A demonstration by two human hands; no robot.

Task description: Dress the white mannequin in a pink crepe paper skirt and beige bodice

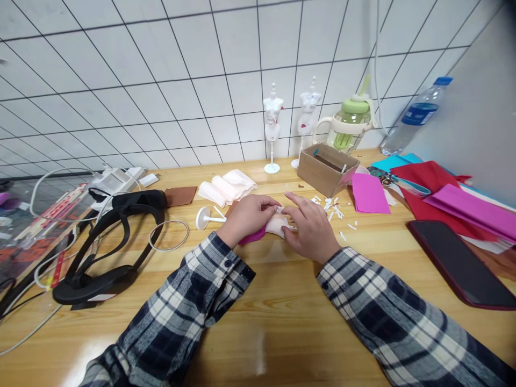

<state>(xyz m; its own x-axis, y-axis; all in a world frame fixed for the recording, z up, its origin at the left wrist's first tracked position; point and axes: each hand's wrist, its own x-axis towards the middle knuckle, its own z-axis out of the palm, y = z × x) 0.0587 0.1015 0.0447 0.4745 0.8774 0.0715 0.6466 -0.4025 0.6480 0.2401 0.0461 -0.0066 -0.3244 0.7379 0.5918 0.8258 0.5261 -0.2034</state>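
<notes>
A small white dress form [275,224] lies on its side at the middle of the table, its round stand base [202,218] pointing left. Magenta material [255,236] is around its lower part, below my left hand. My left hand [250,216] is closed over the form, thumb and fingers pressed on its upper side. From the right, my right hand [310,226] touches the form with its thumb and a finger. The fingers of that hand are spread, the index finger raised. My left hand hides part of the form and the material.
Two upright dress forms [273,121] stand by the tiled wall. A cardboard box [324,169], white scraps [332,207], magenta sheet [368,192] and phone [459,263] are right. Pale folded fabric [228,186], a black headset [135,258] and a ring [168,235] are left.
</notes>
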